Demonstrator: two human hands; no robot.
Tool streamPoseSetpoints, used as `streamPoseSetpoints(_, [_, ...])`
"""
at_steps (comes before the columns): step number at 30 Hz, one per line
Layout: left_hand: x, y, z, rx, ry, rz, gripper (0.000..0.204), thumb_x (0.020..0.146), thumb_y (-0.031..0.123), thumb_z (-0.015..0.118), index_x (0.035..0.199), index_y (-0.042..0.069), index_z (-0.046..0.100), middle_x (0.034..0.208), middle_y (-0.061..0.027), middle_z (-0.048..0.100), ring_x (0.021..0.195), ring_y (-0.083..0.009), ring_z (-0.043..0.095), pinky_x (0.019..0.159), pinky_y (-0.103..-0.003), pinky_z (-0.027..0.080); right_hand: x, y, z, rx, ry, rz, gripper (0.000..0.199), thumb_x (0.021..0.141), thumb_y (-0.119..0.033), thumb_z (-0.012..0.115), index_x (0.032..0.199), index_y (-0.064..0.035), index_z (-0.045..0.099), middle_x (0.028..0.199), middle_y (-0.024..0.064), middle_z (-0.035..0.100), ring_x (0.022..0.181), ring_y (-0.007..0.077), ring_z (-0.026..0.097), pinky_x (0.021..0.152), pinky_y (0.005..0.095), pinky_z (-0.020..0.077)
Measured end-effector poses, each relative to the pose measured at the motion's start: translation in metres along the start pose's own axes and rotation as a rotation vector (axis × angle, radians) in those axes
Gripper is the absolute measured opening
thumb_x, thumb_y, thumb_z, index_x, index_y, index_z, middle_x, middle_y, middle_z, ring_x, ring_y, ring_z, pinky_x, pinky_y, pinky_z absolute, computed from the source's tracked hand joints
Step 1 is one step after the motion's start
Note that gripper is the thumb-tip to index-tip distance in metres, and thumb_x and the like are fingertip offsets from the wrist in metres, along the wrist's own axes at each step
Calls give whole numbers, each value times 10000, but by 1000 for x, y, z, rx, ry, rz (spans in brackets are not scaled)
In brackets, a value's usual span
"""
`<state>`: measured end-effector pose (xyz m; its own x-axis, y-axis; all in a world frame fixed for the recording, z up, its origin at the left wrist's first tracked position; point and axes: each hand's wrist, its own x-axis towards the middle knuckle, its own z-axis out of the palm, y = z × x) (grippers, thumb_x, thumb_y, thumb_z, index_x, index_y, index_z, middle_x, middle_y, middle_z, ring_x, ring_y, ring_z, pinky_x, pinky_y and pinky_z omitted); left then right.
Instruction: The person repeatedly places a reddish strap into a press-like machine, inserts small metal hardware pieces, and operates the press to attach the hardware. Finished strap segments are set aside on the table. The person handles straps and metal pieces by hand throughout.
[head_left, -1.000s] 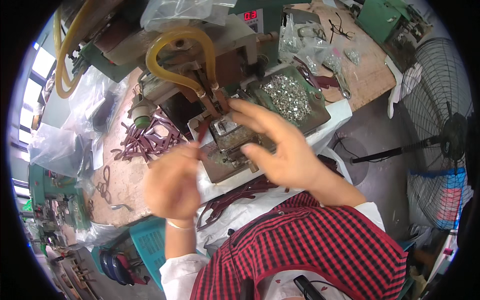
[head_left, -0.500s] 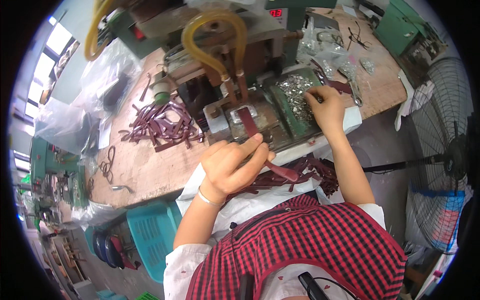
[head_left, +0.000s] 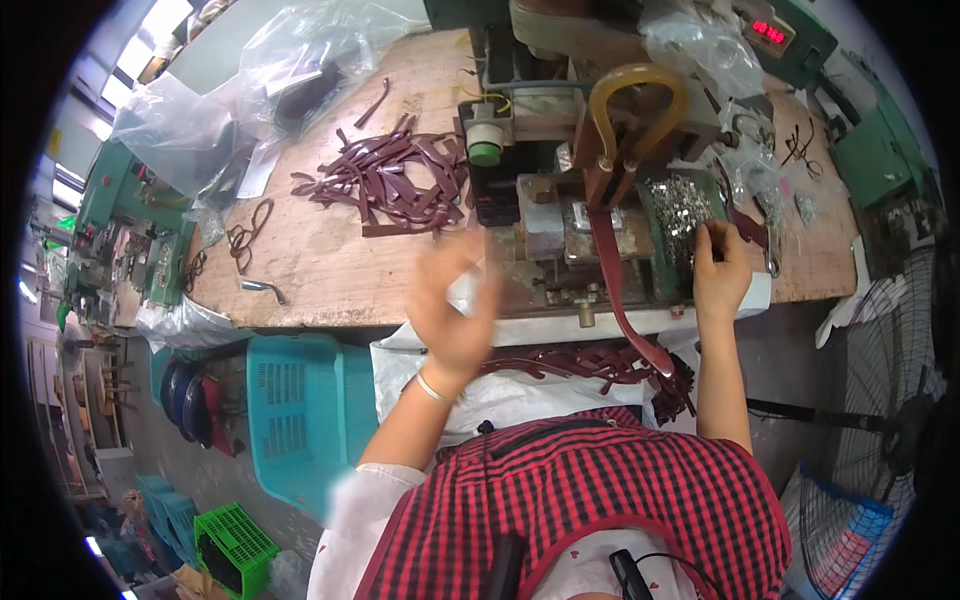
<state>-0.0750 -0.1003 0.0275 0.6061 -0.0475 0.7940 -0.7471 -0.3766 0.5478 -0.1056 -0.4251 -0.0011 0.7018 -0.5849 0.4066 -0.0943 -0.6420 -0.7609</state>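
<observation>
A maroon eyeglass temple (head_left: 611, 268) sticks out of the bench machine (head_left: 640, 125), its upper end under the machine's head and its free end hanging over the front edge. My left hand (head_left: 452, 300) is off the temple, to the left of the machine; motion smears its fingers, and I see nothing held in it. At the right, my right hand (head_left: 722, 275) has its fingertips pinched together at the edge of a heap of small shiny metal parts (head_left: 680, 212). Whatever lies between those fingertips is too small to make out.
Loose maroon temples (head_left: 400, 180) lie piled on the wooden table (head_left: 330, 280) left of the machine. More temples (head_left: 560, 368) rest on white cloth before me. A turquoise basket (head_left: 300, 420) stands below at left, a fan (head_left: 860, 400) at right. Clear plastic bags (head_left: 310, 55) lie behind.
My left hand has let go of the temple and moved left, while the temple stays in the machine. My right hand remains at the metal parts. The whole view has shifted.
</observation>
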Motion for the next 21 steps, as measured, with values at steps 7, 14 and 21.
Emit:
streamPoseSetpoints(7, [38, -106, 37, 294, -105, -318, 828, 782, 171, 860, 1483, -7, 456, 1425, -225, 535, 1346, -369, 470, 1162, -462, 331, 7, -24, 23, 115, -121, -66, 174, 905, -68, 694, 1066, -8, 723, 981, 132, 751, 912, 231, 713, 845, 328, 530])
streamPoseSetpoints(14, [98, -94, -73, 628, -302, -17, 55, 800, 42, 737, 828, 88, 732, 912, -70, 671, 942, -287, 610, 830, -399, 497, -11, -17, -16, 249, -107, 20, 162, 911, -44, 691, 1057, -10, 754, 998, 100, 756, 913, 186, 702, 859, 298, 524])
streamPoseSetpoints(21, [34, -164, -90, 985, -937, 72, 126, 769, 33, 668, 893, 39, 684, 987, -133, 633, 985, -335, 614, 851, -434, 518, 4, -25, 12, 189, -119, -56, 164, 892, -43, 712, 1048, -27, 760, 1002, 101, 752, 913, 199, 706, 855, 290, 518])
